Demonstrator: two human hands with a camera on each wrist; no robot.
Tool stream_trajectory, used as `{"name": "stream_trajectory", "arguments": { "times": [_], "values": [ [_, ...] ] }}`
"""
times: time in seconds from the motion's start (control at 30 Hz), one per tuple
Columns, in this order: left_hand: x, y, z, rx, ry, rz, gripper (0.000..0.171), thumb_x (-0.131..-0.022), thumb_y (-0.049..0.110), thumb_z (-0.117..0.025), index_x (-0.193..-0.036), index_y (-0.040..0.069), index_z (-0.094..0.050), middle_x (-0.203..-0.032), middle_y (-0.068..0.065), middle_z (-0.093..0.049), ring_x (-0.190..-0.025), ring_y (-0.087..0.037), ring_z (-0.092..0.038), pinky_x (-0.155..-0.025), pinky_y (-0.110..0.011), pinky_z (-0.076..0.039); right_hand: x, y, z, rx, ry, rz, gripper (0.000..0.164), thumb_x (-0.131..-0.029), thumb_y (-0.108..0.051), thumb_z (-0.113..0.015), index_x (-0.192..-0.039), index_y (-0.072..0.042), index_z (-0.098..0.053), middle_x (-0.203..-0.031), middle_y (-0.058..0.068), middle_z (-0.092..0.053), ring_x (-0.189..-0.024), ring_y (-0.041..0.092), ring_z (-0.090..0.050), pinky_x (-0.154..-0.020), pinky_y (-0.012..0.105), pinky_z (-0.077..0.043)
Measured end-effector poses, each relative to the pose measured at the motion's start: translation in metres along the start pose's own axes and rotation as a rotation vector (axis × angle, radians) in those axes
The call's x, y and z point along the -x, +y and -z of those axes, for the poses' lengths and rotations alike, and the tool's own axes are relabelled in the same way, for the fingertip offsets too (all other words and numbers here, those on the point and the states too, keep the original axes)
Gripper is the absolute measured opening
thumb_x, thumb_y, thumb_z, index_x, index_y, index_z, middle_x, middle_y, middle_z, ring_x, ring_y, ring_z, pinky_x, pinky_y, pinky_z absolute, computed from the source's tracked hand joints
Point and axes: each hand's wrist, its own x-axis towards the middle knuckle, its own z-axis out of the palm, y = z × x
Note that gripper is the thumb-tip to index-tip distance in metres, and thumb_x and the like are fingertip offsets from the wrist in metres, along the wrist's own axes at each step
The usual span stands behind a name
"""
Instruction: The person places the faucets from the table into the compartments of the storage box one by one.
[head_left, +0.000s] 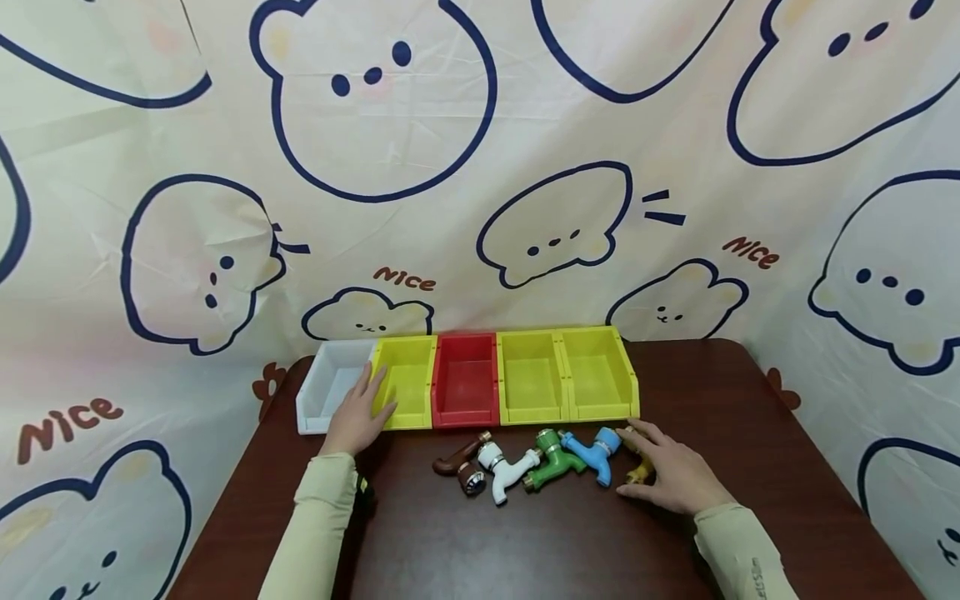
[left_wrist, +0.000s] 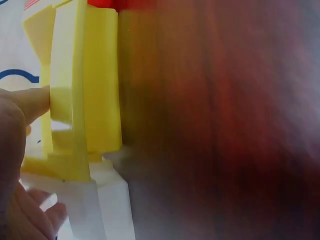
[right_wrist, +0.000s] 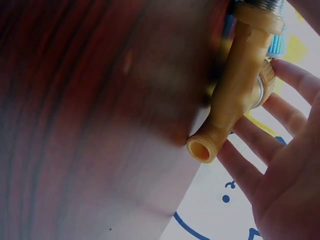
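Observation:
My left hand (head_left: 356, 422) rests at the front of the white bin (head_left: 311, 408) and the yellow bin (head_left: 408, 408) beside it, fingers spread. In the left wrist view its thumb touches the front of that yellow bin (left_wrist: 102, 80). My right hand (head_left: 678, 473) is spread around a mustard-yellow faucet (right_wrist: 235, 92) on the table, partly hidden under the hand in the head view. Its extended fingers lie alongside the faucet without curling round it. Left of it lie a blue faucet (head_left: 597, 454), a green faucet (head_left: 557, 460), a white faucet (head_left: 507, 473) and a brown faucet (head_left: 454, 461).
The bins stand in a row at the back of the dark brown table (head_left: 525, 550). A red bin (head_left: 465, 417) is in the middle, with two more yellow bins (head_left: 532, 408) to its right. Behind hangs a pale cloth (head_left: 450, 242) with cartoon bears.

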Motion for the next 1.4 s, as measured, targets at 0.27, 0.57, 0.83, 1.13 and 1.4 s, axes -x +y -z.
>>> {"name": "stream_trajectory", "arguments": {
  "times": [0.27,0.57,0.83,1.13,1.4],
  "values": [
    [-0.011,0.002,-0.001,0.01,-0.03,0.024,0.073,-0.093,0.023,-0.056,-0.154,0.009,-0.018,-0.161,-0.012,-0.003,-0.131,-0.048,-0.034,-0.101,-0.06,-0.035,-0.001,0.001,0.001,-0.012,-0.029,-0.004,0.091,-0.065,-0.062,-0.077,-0.143,-0.027,-0.046,-0.15,0.003,-0.035,-0.118,0.032,-0.055,-0.083,0.056,-0.048],
    [-0.01,0.004,0.0,0.021,-0.006,0.027,0.073,-0.09,0.015,-0.054,-0.154,0.008,-0.018,-0.161,-0.012,-0.003,-0.104,-0.041,-0.056,-0.078,-0.049,-0.047,-0.004,-0.001,0.001,-0.035,-0.029,0.004,0.089,-0.066,-0.057,-0.08,-0.142,-0.024,-0.047,-0.148,0.006,-0.037,-0.119,0.032,-0.054,-0.086,0.055,-0.048],
    [-0.009,0.005,-0.003,0.018,0.003,0.035,0.073,-0.091,0.015,-0.054,-0.154,0.01,-0.019,-0.161,-0.011,-0.005,-0.094,-0.038,-0.059,-0.073,-0.047,-0.047,-0.006,0.0,0.0,-0.028,-0.043,0.001,0.088,-0.065,-0.055,-0.081,-0.14,-0.021,-0.05,-0.145,0.007,-0.039,-0.117,0.033,-0.054,-0.089,0.054,-0.047],
    [-0.01,0.007,-0.002,0.028,-0.007,0.032,0.073,-0.09,0.016,-0.053,-0.154,0.01,-0.018,-0.161,-0.011,-0.004,-0.094,-0.038,-0.058,-0.068,-0.043,-0.046,-0.005,0.001,0.01,0.009,-0.005,0.029,0.084,-0.063,-0.048,-0.085,-0.136,-0.018,-0.054,-0.141,0.009,-0.042,-0.112,0.032,-0.055,-0.088,0.056,-0.046],
    [-0.009,0.009,0.001,0.017,-0.025,0.053,0.073,-0.092,0.017,-0.052,-0.154,0.011,-0.015,-0.161,-0.01,-0.002,-0.097,-0.04,-0.058,-0.072,-0.047,-0.047,-0.008,-0.005,0.031,-0.036,0.065,0.044,0.087,-0.066,-0.044,-0.085,-0.141,-0.016,-0.049,-0.145,0.011,-0.039,-0.113,0.032,-0.053,-0.09,0.058,-0.044]
  ]
}}
